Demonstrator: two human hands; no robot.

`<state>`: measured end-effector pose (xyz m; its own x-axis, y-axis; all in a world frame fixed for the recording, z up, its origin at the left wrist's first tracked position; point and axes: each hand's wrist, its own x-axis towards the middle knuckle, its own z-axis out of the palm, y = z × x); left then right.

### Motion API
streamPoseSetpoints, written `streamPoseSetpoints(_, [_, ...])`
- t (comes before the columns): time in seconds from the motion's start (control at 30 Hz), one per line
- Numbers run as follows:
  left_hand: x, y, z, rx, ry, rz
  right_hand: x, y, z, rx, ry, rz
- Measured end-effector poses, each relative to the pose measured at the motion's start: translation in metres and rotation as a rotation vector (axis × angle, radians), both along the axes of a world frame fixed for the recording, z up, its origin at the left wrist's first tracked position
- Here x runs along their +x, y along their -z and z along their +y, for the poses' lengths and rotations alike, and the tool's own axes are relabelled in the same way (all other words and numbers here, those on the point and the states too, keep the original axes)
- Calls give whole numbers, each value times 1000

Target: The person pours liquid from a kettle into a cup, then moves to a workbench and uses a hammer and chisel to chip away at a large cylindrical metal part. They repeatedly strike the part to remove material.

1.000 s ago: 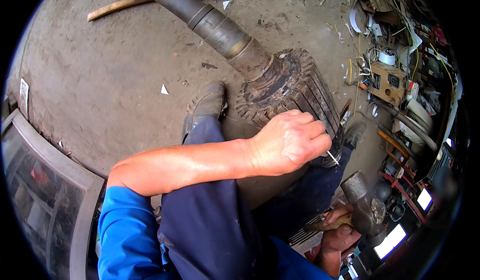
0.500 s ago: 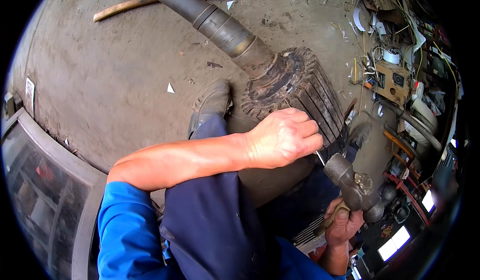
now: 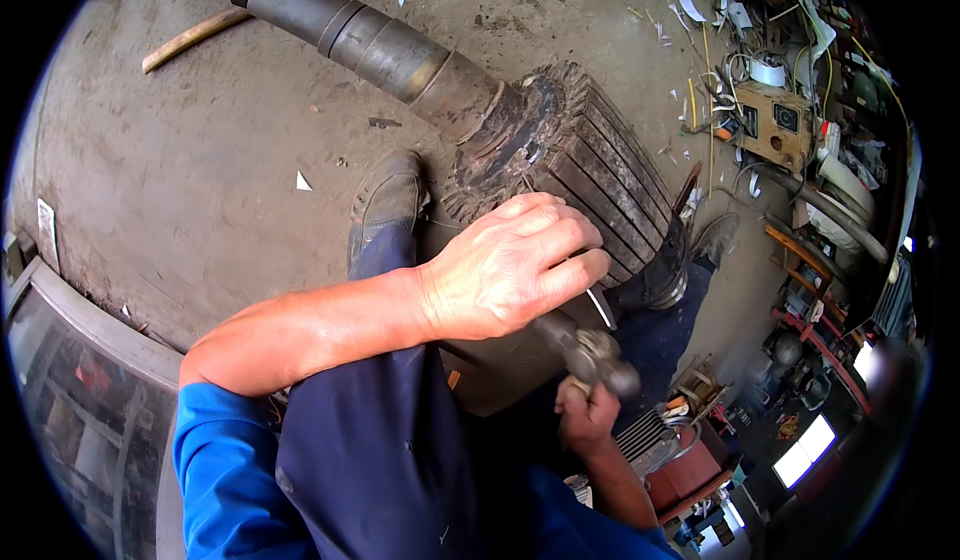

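Note:
A heavy slotted rotor (image 3: 610,175) lies on the floor ahead of me, its thick stepped shaft (image 3: 385,55) pointing to the far left. Against the rotor's near side, my left hand (image 3: 515,265) is closed around a thin metal rod (image 3: 601,308). One bright end of the rod sticks out below the fingers; the rest is hidden by the hand. My right hand (image 3: 588,415) grips a hammer (image 3: 596,355) below and to the right of it. Motion blurs the hammer head, which is near the rod's end; whether they touch I cannot tell.
A wooden stick (image 3: 200,42) lies beneath the far end of the shaft. At the left stands a grey-framed glass panel (image 3: 110,310). Cables, a wooden box (image 3: 775,125) and scraps clutter the right side. My shoe (image 3: 390,195) rests left of the rotor.
The hammer and right hand have moved left and slightly up, and the hammer is now blurred. The whole view has shifted, so the rotor appears further left. My left hand keeps its hold.

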<state>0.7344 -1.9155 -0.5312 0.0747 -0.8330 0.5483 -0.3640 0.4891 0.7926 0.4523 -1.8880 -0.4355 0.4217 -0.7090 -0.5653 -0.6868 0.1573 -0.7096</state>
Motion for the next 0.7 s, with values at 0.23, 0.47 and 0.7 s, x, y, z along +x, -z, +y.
streamPoseSetpoints(0.23, [28, 9, 6, 110, -335, 192, 17, 138, -10, 418, -103, 425])
streamPoseSetpoints(0.47, [32, 93, 64, 465, -624, 142, 29, 43, -40, -429, -62, -80])
streamPoseSetpoints(0.7, [2, 149, 96, 769, -396, 106, 140, -19, -99, -971, -813, 162])
